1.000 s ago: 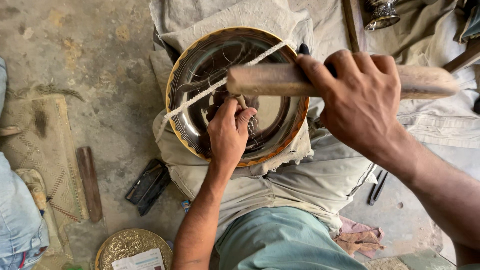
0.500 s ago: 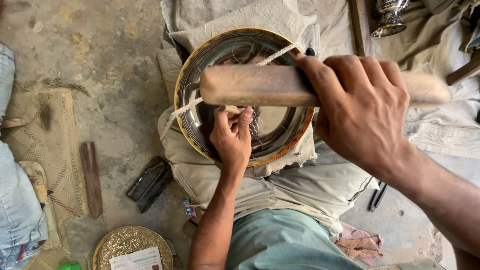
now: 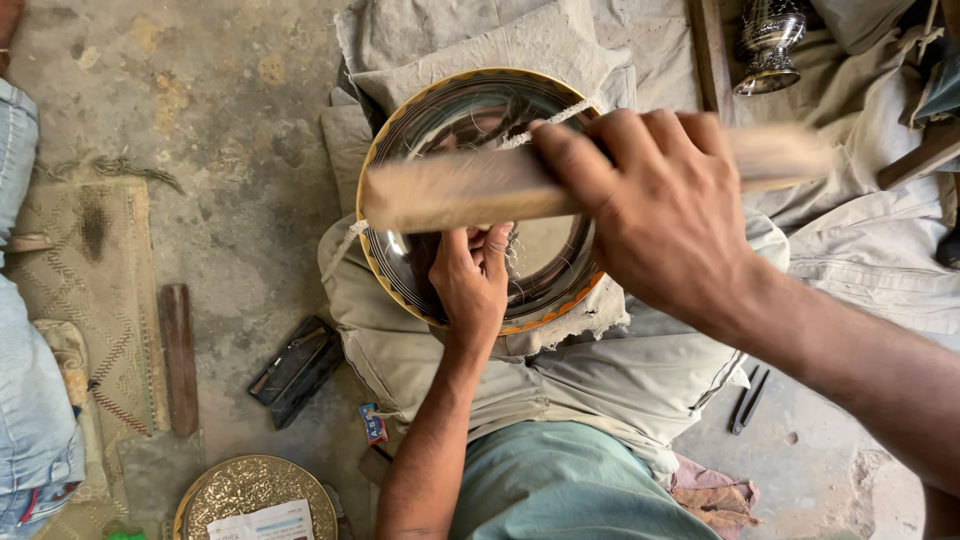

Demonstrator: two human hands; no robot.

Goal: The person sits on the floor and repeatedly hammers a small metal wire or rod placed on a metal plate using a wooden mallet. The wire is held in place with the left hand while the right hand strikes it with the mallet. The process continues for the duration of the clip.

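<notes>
The right hand is clenched around a blurred wooden mallet, held crosswise above a round metal plate with a brass-coloured rim. Below the mallet, the left hand rests on the plate's shiny face — fingers pinched together on something too small to tell. The plate lies on cloth padding over the person's lap, directly under both hands. A white cord crosses the plate — just beside the right hand's fingertips.
</notes>
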